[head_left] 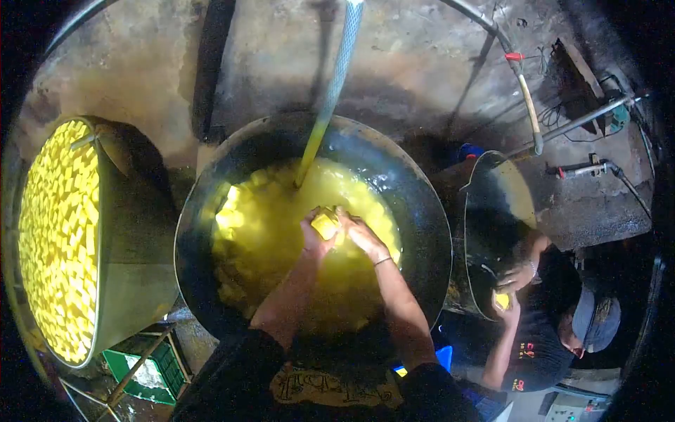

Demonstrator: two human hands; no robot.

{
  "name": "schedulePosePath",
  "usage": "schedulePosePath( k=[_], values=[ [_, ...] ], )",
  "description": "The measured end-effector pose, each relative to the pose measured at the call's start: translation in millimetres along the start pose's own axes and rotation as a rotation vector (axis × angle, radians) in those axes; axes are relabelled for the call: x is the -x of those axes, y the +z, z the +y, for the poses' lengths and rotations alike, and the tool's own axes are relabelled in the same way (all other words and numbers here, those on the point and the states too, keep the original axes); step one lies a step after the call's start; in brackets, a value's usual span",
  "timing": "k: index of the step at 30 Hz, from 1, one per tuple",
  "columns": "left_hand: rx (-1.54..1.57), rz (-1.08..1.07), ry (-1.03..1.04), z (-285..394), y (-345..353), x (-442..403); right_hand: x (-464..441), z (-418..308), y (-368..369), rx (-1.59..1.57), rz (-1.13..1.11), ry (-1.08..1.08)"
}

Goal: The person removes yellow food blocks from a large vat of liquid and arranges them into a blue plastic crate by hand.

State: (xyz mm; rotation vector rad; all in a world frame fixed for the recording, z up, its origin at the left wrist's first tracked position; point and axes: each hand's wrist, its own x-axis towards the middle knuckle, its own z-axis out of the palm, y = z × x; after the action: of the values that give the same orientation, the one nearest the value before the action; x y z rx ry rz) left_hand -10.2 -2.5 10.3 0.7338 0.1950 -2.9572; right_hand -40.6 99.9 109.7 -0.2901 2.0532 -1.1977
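Over the middle of a large wok [184,232], my left hand [314,238] is closed around a yellow tofu block [325,225]. My right hand [364,238] meets it from the right, its fingers pressed on the block's side and partly hiding it. Cloudy yellow liquid [281,211] fills the wok below my hands. More yellow tofu blocks [228,211] gather at the left of the liquid, and others lie under it on the right. A pale blue hose [336,84], yellow at its lower end, reaches down into the liquid.
A big metal vat [137,211] heaped with yellow blocks [60,239] stands left, above a green crate [144,369]. At right, a co-worker [538,323] holds a yellow piece [502,300] over another round vessel [467,211]. Pipes [576,126] run along the wall.
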Motion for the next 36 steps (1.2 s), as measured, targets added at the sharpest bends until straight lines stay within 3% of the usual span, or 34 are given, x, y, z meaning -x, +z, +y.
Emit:
schedulePosePath(
  k=[1, 2, 5, 7, 10, 12, 14, 16, 17, 19, 21, 23, 24, 26, 27, 28, 29, 31, 32, 34, 35, 36],
  values=[
    [-0.041, -0.103, 0.023, 3.6, -6.3, -2.5, -10.3, 38.6, -8.1, 0.118, 0.055, -0.037],
    [-0.025, -0.194, 0.078, 6.0, -1.7, 0.5, -24.0, 87.1, -12.3, 0.492, -0.001, 0.03],
    [-0.11, -0.134, 0.061, 14.9, -2.8, -9.0, -21.7, 185.7, 15.7, 1.212, 0.305, -0.317],
    [-0.08, -0.191, 0.045, 19.4, -8.6, -16.5, -27.7, 222.3, 22.8, 1.326, 0.324, -0.265],
    [-0.045, -0.299, 0.041, 25.8, -1.4, -4.7, -31.2, 234.3, 16.4, 1.214, 0.208, -0.186],
    [-0.038, -0.371, 0.054, 28.5, 6.6, 2.6, -27.0, 226.2, -0.8, 0.857, 0.105, -0.263],
    [-0.076, -0.347, 0.022, 29.9, 6.4, 4.8, -16.5, 216.7, -19.3, -0.839, -0.278, -0.126],
    [-0.128, -0.307, 0.019, 24.2, 27.4, 26.6, 35.1, 104.4, -15.1, -0.304, -0.056, -0.047],
    [-0.175, -0.254, 0.028, 20.0, 35.0, 35.4, 59.6, 60.0, -11.2, -0.282, 0.023, 0.056],
    [-0.175, -0.348, -0.013, 9.8, 36.3, 43.3, 93.0, 10.3, -6.5, -0.35, 0.032, -0.045],
    [-0.285, -0.247, -0.075, -2.9, 49.4, 62.9, 117.9, -17.1, -2.0, -0.428, 0.042, -0.13],
    [-0.3, -0.182, -0.071, -26.5, 43.6, 63.7, 138.6, -34.6, 0.2, -0.109, 0.214, -0.369],
    [-0.327, -0.226, -0.118, -35.8, 40.8, 66.6, 151.8, -43.9, -2.2, -0.127, 0.242, -0.361],
    [-0.383, -0.32, -0.223, -57.9, 38.2, 71.3, 176.7, -56.4, -12.3, 0.475, 0.38, -0.377],
    [-0.409, -0.321, -0.257, -70.5, 39.3, 73.7, 186.6, -54.0, -19.8, 0.455, 0.415, -0.362],
    [-0.329, -0.486, -0.424, -83.3, 49.5, 83.5, 197.1, -49.1, -28.1, 0.572, 0.512, -0.415],
    [-0.387, -0.398, -0.429, -103.4, 56.2, 97.0, 207.8, -43.4, -37.1, 0.691, 0.607, -0.459],
    [-0.493, -0.22, -0.449, -142.1, 88.5, 139.7, 239.1, -27.5, -57.3, 0.53, 0.503, -0.481],
    [-0.29, -0.458, -0.639, -160.9, 76.4, 139.4, 259.7, -19.0, -64.4, 0.46, 0.419, -0.476],
    [-0.309, -0.409, -0.728, -199.1, 90.9, 195.3, 303.8, -2.6, -71.6, 0.265, 0.403, -0.562],
    [-0.567, -0.157, -0.617, -217.2, 126.5, 245.5, 335.8, 0.7, -77.0, 0.178, 0.391, -0.593],
    [-0.596, -0.302, -0.688, -234.8, 103.4, 250.6, 367.9, 9.9, -75.8, 0.0, 0.424, -0.576]
  ],
)
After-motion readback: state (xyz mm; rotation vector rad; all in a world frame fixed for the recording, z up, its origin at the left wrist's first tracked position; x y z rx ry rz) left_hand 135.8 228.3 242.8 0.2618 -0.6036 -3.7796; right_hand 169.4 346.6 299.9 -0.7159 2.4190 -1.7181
